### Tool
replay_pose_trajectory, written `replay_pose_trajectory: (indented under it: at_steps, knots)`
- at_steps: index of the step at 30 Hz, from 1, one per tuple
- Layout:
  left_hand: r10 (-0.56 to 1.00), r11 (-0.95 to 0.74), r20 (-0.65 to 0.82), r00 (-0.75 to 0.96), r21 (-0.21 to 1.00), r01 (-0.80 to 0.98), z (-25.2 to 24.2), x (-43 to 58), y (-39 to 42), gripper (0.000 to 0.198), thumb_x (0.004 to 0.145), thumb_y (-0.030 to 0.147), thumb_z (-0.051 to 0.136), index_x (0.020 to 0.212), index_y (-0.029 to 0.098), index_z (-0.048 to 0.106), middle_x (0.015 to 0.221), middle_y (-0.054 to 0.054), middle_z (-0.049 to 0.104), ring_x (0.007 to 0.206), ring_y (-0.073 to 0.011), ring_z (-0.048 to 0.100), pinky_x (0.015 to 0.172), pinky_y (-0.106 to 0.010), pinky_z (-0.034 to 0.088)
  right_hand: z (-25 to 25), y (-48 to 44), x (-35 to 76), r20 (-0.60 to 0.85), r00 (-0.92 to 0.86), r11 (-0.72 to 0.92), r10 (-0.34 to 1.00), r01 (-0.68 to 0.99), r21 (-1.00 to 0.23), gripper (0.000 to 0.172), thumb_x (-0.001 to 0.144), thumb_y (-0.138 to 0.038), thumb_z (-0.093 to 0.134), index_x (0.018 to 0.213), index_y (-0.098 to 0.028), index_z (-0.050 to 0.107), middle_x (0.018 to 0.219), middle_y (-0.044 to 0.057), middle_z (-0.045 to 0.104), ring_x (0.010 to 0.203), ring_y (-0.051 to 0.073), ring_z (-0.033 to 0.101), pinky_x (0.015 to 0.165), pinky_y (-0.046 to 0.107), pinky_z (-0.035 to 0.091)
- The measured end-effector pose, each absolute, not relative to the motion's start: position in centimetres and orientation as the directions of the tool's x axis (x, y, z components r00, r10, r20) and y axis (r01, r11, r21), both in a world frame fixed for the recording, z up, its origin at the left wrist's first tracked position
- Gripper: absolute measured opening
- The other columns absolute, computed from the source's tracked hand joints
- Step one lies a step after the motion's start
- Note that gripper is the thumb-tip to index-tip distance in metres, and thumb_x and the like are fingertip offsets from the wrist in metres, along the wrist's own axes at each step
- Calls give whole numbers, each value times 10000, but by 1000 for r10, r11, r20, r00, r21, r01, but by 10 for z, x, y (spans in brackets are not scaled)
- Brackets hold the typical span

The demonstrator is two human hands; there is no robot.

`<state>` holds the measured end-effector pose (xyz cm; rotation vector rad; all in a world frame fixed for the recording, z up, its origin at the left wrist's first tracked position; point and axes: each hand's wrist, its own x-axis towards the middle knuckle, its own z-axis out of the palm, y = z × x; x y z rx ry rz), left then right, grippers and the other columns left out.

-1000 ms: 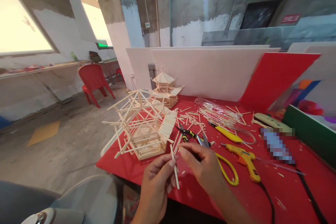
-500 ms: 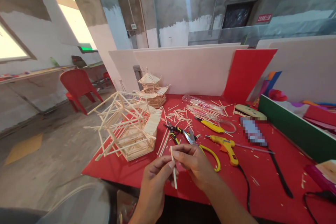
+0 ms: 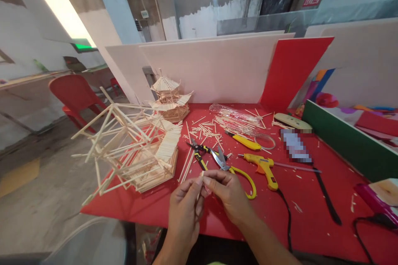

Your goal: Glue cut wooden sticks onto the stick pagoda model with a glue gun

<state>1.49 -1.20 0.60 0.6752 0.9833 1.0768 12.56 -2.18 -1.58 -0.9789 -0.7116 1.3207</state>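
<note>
My left hand (image 3: 186, 203) and my right hand (image 3: 228, 192) meet at the near edge of the red table (image 3: 224, 223). Both pinch a thin wooden stick (image 3: 202, 173); only its pale tip shows above the fingertips, the rest being mostly hidden. Just beyond my right hand lie yellow-handled scissors (image 3: 245, 176) and black-and-yellow pliers (image 3: 199, 158). A large stick framework (image 3: 133, 149) with a partly slatted roof stands to the left of my hands.
Behind is a smaller stick pagoda (image 3: 169, 97). Loose short sticks (image 3: 207, 129), a bag of sticks (image 3: 238, 118), a yellow cutter (image 3: 247, 141), a yellow glue gun (image 3: 264, 167) with its cord, and a blurred-out object (image 3: 295, 147) lie right of it.
The view has shifted, with the framework now larger at the left. My fingers have closed together around the stick, whose lower length was visible before and is now mostly hidden.
</note>
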Motion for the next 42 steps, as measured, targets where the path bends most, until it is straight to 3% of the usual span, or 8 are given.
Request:
replay_pose_trajectory:
  at_steps: [14, 17, 20, 22, 30, 36, 40, 42]
  knots:
    - [856, 514, -469, 219, 721, -464, -15, 19, 9, 400, 537, 410, 890, 593, 131, 609, 431, 65, 502, 286, 16, 243, 287, -116, 149, -26, -24, 134, -92, 183, -67, 979, -137, -988, 340, 860, -475, 646, 1034, -204, 755, 797, 34, 733, 731, 169, 657, 684, 270, 520]
    - [849, 524, -482, 219, 709, -472, -17, 15, 14, 403, 536, 423, 886, 595, 120, 626, 422, 61, 496, 281, 19, 236, 287, -115, 140, -30, -17, 141, -32, 217, -53, 976, 95, -994, 332, 918, -454, 566, 1075, -213, 732, 824, 29, 741, 733, 168, 672, 689, 270, 525]
    - [842, 531, -497, 210, 694, -486, -18, 11, 16, 405, 529, 423, 890, 609, 114, 641, 429, 63, 493, 285, 21, 241, 289, -113, 139, -35, -7, 147, 126, 212, 10, 969, 477, -879, 294, 957, -376, 500, 1094, -231, 716, 1010, 42, 744, 922, 188, 682, 830, 293, 511]
    - [837, 534, -510, 198, 685, -496, -18, 8, 16, 424, 516, 440, 897, 619, 112, 650, 433, 64, 493, 285, 21, 247, 289, -114, 139, -37, -2, 148, 168, 182, 24, 969, 608, -794, 290, 958, -341, 485, 1107, -231, 709, 1072, 56, 729, 988, 212, 667, 869, 323, 495]
    - [819, 556, -537, 203, 652, -516, -28, 0, 19, 483, 492, 504, 897, 577, 119, 618, 418, 75, 464, 276, 26, 236, 288, -119, 122, -36, 1, 141, 158, 119, 13, 980, 757, -653, 249, 946, -273, 501, 1060, -251, 721, 994, 23, 732, 928, 190, 671, 804, 287, 492]
    - [832, 547, -508, 223, 681, -487, -23, 5, 25, 463, 519, 489, 885, 624, 114, 635, 449, 66, 494, 288, 23, 247, 297, -124, 127, -32, 23, 180, 177, 189, -79, 966, 866, -494, 259, 955, -319, 497, 1074, -259, 719, 1005, 46, 732, 919, 207, 671, 791, 304, 488]
    - [848, 524, -478, 229, 694, -494, -17, 6, 26, 452, 556, 486, 871, 628, 116, 622, 470, 62, 505, 297, 24, 238, 301, -125, 126, -35, 59, 235, 216, 302, -213, 928, 910, -356, 272, 961, -309, 520, 1136, -167, 671, 1118, 139, 675, 1058, 259, 617, 894, 391, 480]
    - [850, 520, -478, 222, 691, -502, -15, 6, 26, 457, 556, 491, 871, 634, 120, 616, 471, 62, 507, 297, 22, 241, 299, -124, 126, -42, 74, 257, 198, 325, -258, 925, 918, -303, 283, 952, -350, 581, 1173, -178, 619, 1190, 90, 633, 1041, 222, 620, 897, 424, 514]
